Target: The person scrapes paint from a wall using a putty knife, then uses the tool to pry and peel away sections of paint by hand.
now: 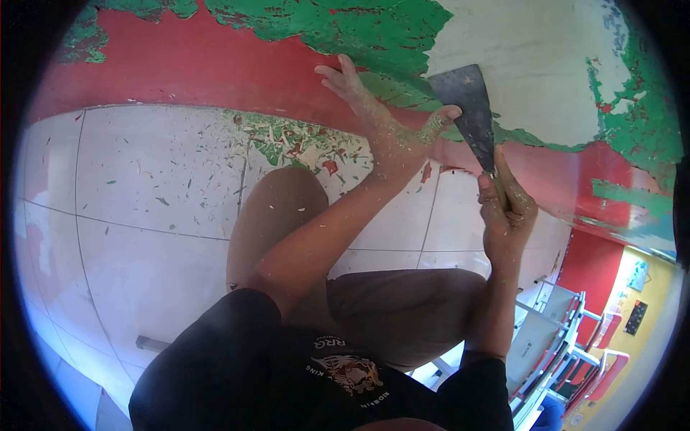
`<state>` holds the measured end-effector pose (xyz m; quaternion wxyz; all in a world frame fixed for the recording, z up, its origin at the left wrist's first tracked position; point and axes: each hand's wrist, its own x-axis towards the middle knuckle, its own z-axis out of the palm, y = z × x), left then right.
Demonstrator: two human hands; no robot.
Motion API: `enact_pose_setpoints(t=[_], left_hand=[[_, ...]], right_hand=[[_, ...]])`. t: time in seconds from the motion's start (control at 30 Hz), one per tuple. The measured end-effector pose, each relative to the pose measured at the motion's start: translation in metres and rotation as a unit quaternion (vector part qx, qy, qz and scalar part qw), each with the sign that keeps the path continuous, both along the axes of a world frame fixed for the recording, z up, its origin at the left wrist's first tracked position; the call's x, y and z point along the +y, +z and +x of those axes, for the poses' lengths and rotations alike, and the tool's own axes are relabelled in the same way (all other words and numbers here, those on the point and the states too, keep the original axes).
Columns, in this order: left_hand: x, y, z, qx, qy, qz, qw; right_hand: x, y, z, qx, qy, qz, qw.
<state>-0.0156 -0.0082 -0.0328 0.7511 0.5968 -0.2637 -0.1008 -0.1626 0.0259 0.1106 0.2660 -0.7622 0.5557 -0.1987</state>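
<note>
My right hand (509,208) is closed around the handle of a paint scraper (468,104). The wide dark blade points up, its edge at the boundary between green paint (359,32) and a bare pale patch (521,65) on the wall. To the left of the blade, my left hand (395,140) is spread against the lower wall, fingers over the red band (194,68) and thumb close to the blade. Small green flakes cling to the left hand and wrist. Ragged edges and scratches mark the green paint.
Green, red and cream paint chips (302,144) lie scattered on the white floor tiles (154,179) along the wall's foot. My bent knees (277,208) are close below my arms. Stacked chairs or desks with metal frames (568,323) stand at the lower right.
</note>
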Motion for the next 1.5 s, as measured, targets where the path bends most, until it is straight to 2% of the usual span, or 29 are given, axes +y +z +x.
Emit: enact_pose_setpoints(t=[0.1,0.23,0.4,0.53,0.7,0.73,0.8,0.87,0.9,0.97,1.0,1.07,1.1,1.17,1.2,1.27,1.4,1.5], left_hand=[[0.000,0.000,0.001,0.005,0.005,-0.002,1.000],[0.001,0.000,0.001,0.004,0.008,0.001,1.000],[0.002,0.001,0.002,0.014,0.001,0.013,1.000],[0.003,0.000,0.002,0.015,0.004,0.005,1.000],[0.000,-0.005,-0.003,0.031,0.003,-0.028,0.999],[0.001,-0.006,-0.004,0.060,0.000,-0.053,0.997],[0.002,-0.004,-0.004,0.088,-0.005,-0.078,0.993],[0.007,0.008,0.005,0.229,-0.009,-0.162,0.960],[0.009,0.009,0.006,0.223,-0.013,-0.161,0.961],[0.013,0.012,0.006,0.235,-0.035,-0.120,0.964],[0.012,0.011,0.005,0.232,-0.032,-0.125,0.964],[0.008,0.003,0.001,0.168,-0.022,-0.072,0.983],[0.006,0.004,0.001,0.167,-0.018,-0.071,0.983],[0.004,0.001,-0.001,0.049,0.003,-0.010,0.999],[0.004,-0.002,-0.003,0.052,-0.001,-0.003,0.999],[-0.002,-0.006,-0.003,0.002,0.021,0.033,0.999],[-0.003,-0.009,0.004,0.002,0.027,0.047,0.999],[-0.005,-0.013,0.017,0.043,0.021,0.095,0.994]], right_hand=[[0.001,-0.008,0.009,-0.058,0.001,-0.021,0.998],[0.001,-0.016,0.003,-0.044,-0.017,-0.003,0.999],[-0.001,-0.033,0.006,-0.089,0.001,-0.043,0.995],[0.003,-0.046,0.006,-0.072,-0.025,-0.044,0.996],[0.000,-0.074,0.003,-0.146,-0.032,-0.033,0.988],[0.002,-0.080,0.004,-0.181,-0.030,-0.012,0.983],[-0.003,-0.088,0.015,-0.116,0.057,-0.069,0.989],[-0.002,-0.091,0.042,-0.160,0.111,-0.095,0.976],[-0.002,-0.086,0.043,-0.166,0.108,-0.096,0.975],[-0.005,-0.073,0.037,-0.137,0.090,-0.033,0.986],[-0.008,-0.071,0.032,-0.139,0.095,-0.036,0.985],[-0.005,-0.073,0.018,-0.096,0.085,-0.097,0.987],[-0.001,-0.071,0.013,-0.140,0.051,-0.068,0.987],[0.000,-0.071,-0.002,-0.138,0.021,-0.060,0.988],[0.003,-0.069,-0.008,-0.137,-0.013,-0.057,0.989],[0.002,-0.065,-0.010,-0.126,-0.016,-0.056,0.990],[0.000,-0.062,-0.008,-0.122,0.001,-0.067,0.990],[0.001,-0.061,-0.005,-0.101,0.021,-0.091,0.991]])
